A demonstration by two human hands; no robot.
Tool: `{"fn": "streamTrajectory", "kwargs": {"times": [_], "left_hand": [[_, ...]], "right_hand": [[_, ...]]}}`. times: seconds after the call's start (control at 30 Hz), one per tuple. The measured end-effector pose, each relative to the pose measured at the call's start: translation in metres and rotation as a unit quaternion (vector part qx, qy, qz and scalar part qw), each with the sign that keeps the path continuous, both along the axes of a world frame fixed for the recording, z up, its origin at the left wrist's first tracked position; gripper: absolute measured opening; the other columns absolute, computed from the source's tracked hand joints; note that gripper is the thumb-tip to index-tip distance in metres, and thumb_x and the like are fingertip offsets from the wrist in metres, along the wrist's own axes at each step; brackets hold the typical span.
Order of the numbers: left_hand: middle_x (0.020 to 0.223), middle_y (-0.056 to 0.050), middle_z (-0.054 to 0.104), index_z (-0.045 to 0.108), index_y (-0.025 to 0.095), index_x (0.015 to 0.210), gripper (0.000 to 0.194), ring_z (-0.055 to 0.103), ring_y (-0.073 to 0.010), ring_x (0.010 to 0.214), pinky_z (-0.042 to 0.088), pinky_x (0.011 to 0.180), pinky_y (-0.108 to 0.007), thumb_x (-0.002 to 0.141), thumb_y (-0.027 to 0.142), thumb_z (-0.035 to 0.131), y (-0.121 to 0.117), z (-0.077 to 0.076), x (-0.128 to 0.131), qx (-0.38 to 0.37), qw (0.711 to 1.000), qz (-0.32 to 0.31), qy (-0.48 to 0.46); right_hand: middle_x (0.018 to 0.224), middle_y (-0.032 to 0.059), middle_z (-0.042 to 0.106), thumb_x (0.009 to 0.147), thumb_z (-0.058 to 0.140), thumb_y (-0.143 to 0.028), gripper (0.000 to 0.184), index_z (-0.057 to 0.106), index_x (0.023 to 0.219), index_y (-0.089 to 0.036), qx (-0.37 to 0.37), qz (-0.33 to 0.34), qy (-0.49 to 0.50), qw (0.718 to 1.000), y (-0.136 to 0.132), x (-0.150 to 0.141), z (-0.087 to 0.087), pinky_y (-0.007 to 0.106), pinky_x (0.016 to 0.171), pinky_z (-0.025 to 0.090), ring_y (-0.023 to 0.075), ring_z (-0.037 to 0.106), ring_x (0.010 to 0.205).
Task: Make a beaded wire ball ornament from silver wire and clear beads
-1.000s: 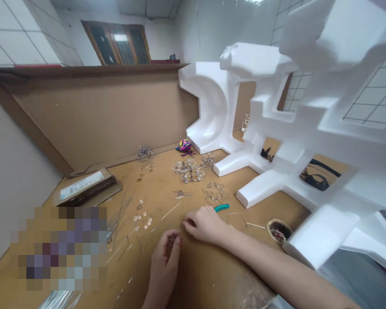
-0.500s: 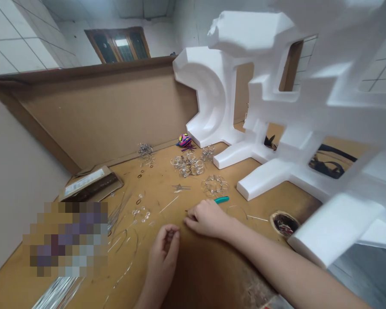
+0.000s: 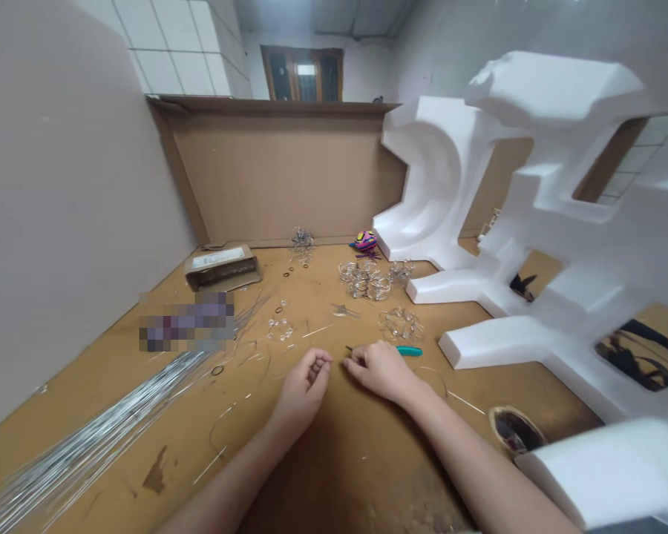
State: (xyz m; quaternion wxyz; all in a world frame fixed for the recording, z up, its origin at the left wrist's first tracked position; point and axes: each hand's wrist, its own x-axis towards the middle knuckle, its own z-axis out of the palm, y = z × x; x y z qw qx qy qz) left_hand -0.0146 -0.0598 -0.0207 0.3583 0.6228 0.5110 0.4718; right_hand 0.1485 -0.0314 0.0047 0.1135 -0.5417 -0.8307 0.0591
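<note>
My right hand (image 3: 379, 369) is closed around a pair of pliers. The teal handle (image 3: 409, 351) shows behind the hand and a dark tip pokes out by the fingers; the rest is covered. My left hand (image 3: 306, 382) is just to the left, its fingers curled and thumb drawn in. Whatever it pinches, if anything, is too small to make out. Beyond my right hand lies a ring of bent wire with clear beads (image 3: 401, 324). A small pile of short wires (image 3: 345, 310) lies ahead of both hands.
A long bundle of silver wires (image 3: 105, 423) stretches along the left. Wire-and-bead rings (image 3: 364, 280), a colourful small item (image 3: 366, 241) and an open cardboard box (image 3: 223, 268) stand farther back. White foam packing (image 3: 490, 341) rises on the right, beside a round bowl (image 3: 495, 426).
The view has swung left, so the scene shifts right and more of the wire bundle shows. My left hand has come up closer to my right hand, which keeps the pliers.
</note>
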Motion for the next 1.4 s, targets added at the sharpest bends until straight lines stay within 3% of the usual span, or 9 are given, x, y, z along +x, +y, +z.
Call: {"fn": "streamTrajectory", "kwargs": {"times": [0.3,0.5,0.6,0.7,0.73,0.97,1.17,1.3,1.4], "left_hand": [[0.054,0.003,0.048,0.056,0.018,0.064,0.022,0.042,-0.0107,0.051,0.031,0.050,-0.020,0.078,0.033,0.047,-0.012,0.002,0.007,-0.019,0.995,-0.081,0.061],[0.058,0.001,0.058,0.059,0.018,0.068,0.023,0.048,-0.0124,0.051,0.036,0.051,-0.022,0.075,0.036,0.047,0.012,0.023,-0.008,-0.092,0.989,-0.087,0.075],[0.065,-0.003,0.064,0.062,0.019,0.071,0.020,0.056,-0.0160,0.060,0.039,0.058,-0.024,0.075,0.028,0.044,0.041,0.039,-0.023,-0.041,0.973,-0.092,0.207],[0.078,-0.006,0.068,0.064,0.020,0.074,0.024,0.061,-0.0197,0.071,0.040,0.063,-0.027,0.076,0.020,0.040,0.072,0.052,-0.034,0.051,0.898,-0.053,0.435],[0.078,-0.008,0.068,0.065,0.020,0.072,0.024,0.061,-0.0209,0.073,0.040,0.064,-0.028,0.075,0.018,0.041,0.080,0.054,-0.035,0.059,0.886,-0.055,0.458],[0.087,-0.015,0.067,0.066,0.016,0.073,0.016,0.062,-0.0257,0.082,0.043,0.074,-0.032,0.068,0.011,0.052,0.109,0.041,-0.026,0.051,0.836,-0.065,0.543],[0.095,-0.018,0.065,0.065,0.011,0.084,0.022,0.062,-0.0266,0.092,0.044,0.080,-0.034,0.072,0.009,0.046,0.124,0.031,-0.024,0.034,0.794,-0.088,0.601],[0.094,-0.018,0.066,0.065,0.012,0.083,0.021,0.061,-0.0271,0.092,0.044,0.080,-0.034,0.069,0.010,0.049,0.129,0.031,-0.025,0.017,0.788,-0.105,0.607],[0.085,-0.015,0.068,0.064,0.014,0.075,0.015,0.063,-0.0257,0.084,0.046,0.073,-0.032,0.065,0.013,0.052,0.133,0.035,-0.030,-0.011,0.801,-0.111,0.588]], "right_hand": [[0.063,0.0044,0.066,0.084,0.043,-0.036,0.035,0.065,0.061,-0.021,-0.017,0.005,-0.026,1.000,-0.004,-0.003,0.002,0.025,0.053,0.029,0.0168,0.060,0.063],[0.061,0.0031,0.066,0.082,0.046,-0.035,0.031,0.065,0.061,-0.022,-0.030,-0.003,-0.008,1.000,-0.005,-0.006,0.005,0.024,0.052,0.029,0.0159,0.058,0.060],[0.060,0.0022,0.065,0.083,0.044,-0.038,0.035,0.064,0.061,-0.021,-0.030,0.004,0.003,1.000,-0.006,-0.006,0.006,0.024,0.051,0.029,0.0155,0.058,0.059],[0.060,0.0020,0.065,0.084,0.043,-0.039,0.036,0.063,0.060,-0.021,-0.033,0.007,0.006,0.999,-0.008,-0.006,0.008,0.024,0.051,0.029,0.0152,0.058,0.059],[0.060,0.0021,0.065,0.084,0.043,-0.039,0.036,0.063,0.060,-0.021,-0.035,0.005,0.007,0.999,-0.008,-0.006,0.008,0.023,0.051,0.029,0.0152,0.058,0.059],[0.057,0.0013,0.063,0.083,0.044,-0.038,0.035,0.062,0.059,-0.021,-0.038,0.000,0.008,0.999,-0.008,-0.005,0.010,0.023,0.049,0.027,0.0135,0.055,0.054],[0.057,0.0017,0.064,0.083,0.044,-0.037,0.035,0.063,0.059,-0.021,-0.037,0.003,-0.003,0.999,-0.007,-0.006,0.009,0.023,0.048,0.026,0.0136,0.056,0.055],[0.058,0.0020,0.064,0.083,0.043,-0.039,0.036,0.064,0.060,-0.021,-0.041,0.001,0.000,0.999,-0.007,-0.005,0.007,0.023,0.049,0.026,0.0141,0.056,0.056],[0.060,0.0022,0.065,0.083,0.043,-0.040,0.036,0.064,0.060,-0.021,-0.044,-0.002,0.003,0.999,-0.006,-0.005,0.006,0.023,0.050,0.027,0.0146,0.057,0.058]]}}
